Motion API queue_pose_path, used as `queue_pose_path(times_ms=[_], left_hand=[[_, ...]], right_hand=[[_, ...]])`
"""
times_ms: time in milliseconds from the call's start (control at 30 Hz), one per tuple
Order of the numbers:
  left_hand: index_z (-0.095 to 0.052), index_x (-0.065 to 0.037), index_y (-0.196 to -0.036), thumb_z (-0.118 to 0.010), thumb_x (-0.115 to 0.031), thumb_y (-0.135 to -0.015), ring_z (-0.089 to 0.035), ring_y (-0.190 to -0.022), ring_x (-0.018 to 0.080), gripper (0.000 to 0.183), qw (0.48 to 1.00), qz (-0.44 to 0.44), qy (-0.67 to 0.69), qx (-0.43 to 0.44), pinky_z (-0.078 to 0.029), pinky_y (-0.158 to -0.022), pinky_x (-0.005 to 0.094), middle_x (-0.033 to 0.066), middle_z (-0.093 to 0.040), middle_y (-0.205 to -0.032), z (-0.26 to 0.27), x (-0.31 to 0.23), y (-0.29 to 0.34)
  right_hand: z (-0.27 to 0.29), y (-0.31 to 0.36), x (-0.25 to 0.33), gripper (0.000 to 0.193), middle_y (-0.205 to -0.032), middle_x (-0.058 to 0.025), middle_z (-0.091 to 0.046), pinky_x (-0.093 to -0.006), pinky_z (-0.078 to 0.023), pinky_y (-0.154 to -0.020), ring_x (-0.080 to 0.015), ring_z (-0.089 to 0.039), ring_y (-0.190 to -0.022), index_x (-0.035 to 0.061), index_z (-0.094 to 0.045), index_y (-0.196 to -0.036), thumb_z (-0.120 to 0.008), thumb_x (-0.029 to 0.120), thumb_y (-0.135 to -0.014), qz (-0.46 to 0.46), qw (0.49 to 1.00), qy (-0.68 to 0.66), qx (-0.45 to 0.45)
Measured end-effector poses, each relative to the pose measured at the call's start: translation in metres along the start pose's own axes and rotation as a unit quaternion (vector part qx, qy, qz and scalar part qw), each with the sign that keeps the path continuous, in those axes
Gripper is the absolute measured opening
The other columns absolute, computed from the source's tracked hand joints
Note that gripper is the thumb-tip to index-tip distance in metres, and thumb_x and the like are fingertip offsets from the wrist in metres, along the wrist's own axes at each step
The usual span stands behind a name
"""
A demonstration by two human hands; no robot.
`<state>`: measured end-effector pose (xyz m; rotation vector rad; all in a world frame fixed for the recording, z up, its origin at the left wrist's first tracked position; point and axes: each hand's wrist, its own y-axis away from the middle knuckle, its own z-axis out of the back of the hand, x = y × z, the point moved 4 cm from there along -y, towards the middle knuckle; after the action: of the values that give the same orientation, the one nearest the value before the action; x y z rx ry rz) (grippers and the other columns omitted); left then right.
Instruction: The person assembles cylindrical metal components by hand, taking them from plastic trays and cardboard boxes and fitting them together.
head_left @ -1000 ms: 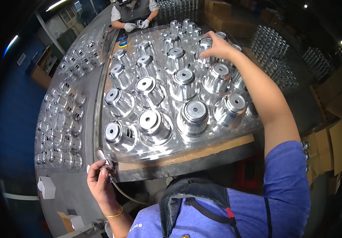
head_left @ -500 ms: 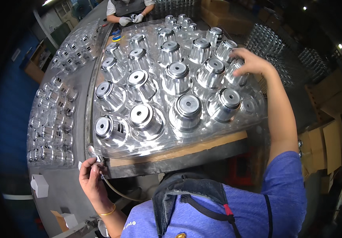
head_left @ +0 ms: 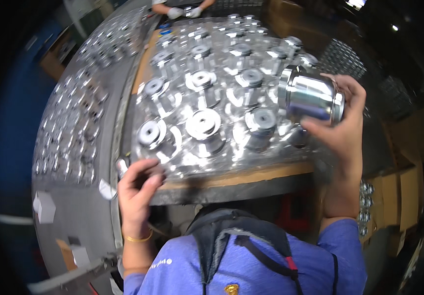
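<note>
My right hand (head_left: 342,120) grips a shiny chrome metal cup-shaped part (head_left: 310,96), tilted on its side above the right part of the tray, with the thumb below and the fingers round its far end. By the tray's front left corner is my left hand (head_left: 140,191), its fingers bent and thumb apart, with nothing visible in it; it is slightly blurred. Several similar metal parts (head_left: 261,125) stand in rows in a clear plastic tray (head_left: 192,169), with their narrow ends up.
More trays of metal parts (head_left: 74,132) lie on the grey surface at the left. A small white box (head_left: 44,206) is at the left edge. At the far side, a co-worker's gloved hands (head_left: 175,13) hold a part. Open cardboard boxes (head_left: 391,196) stand at the right.
My right hand has lifted a metal part from the tray's right side and brought it nearer. My left hand has moved right and its fingers have parted. The view has shifted.
</note>
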<state>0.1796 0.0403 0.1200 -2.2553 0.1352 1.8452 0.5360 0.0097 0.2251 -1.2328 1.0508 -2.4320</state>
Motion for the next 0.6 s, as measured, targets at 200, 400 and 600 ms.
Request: queue_pose_path(times_ms=[200,400,600], left_hand=[[-0.043,0.001,-0.124,-0.068,-0.003,-0.074,-0.055,-0.095,0.0138,0.056,0.986,-0.038,0.096,0.129,-0.045,-0.081,0.0265,0.0093,-0.056,-0.108,-0.031,-0.026,0.001],[-0.047,0.004,-0.114,-0.064,-0.007,-0.078,-0.062,-0.077,0.0186,0.041,0.988,-0.03,0.153,-0.006,-0.051,-0.067,0.0275,0.0132,-0.063,-0.09,0.021,-0.017,0.024],[-0.05,0.004,-0.11,-0.062,-0.007,-0.08,-0.064,-0.076,0.0204,0.035,0.952,-0.064,0.277,-0.112,-0.056,-0.061,0.0273,0.0134,-0.063,-0.091,0.076,-0.005,0.039]], right_hand=[[-0.109,0.018,0.078,0.076,-0.115,-0.0225,-0.047,-0.0417,-0.041,-0.091,-0.0318,-0.049,-0.108,0.0079,-0.035,-0.117,-0.082,0.018,-0.059,0.213,0.959,-0.085,0.168],[-0.18,0.029,0.114,0.072,-0.119,-0.0224,-0.045,-0.0419,-0.038,-0.093,-0.0323,-0.047,-0.111,0.0094,-0.038,-0.118,-0.08,0.013,-0.06,0.242,0.94,-0.108,0.215],[-0.227,0.053,0.102,0.086,-0.131,-0.0183,-0.036,-0.0414,-0.03,-0.101,-0.0305,-0.04,-0.12,0.0027,-0.027,-0.132,-0.078,0.009,-0.063,0.02,0.904,-0.356,0.237]])
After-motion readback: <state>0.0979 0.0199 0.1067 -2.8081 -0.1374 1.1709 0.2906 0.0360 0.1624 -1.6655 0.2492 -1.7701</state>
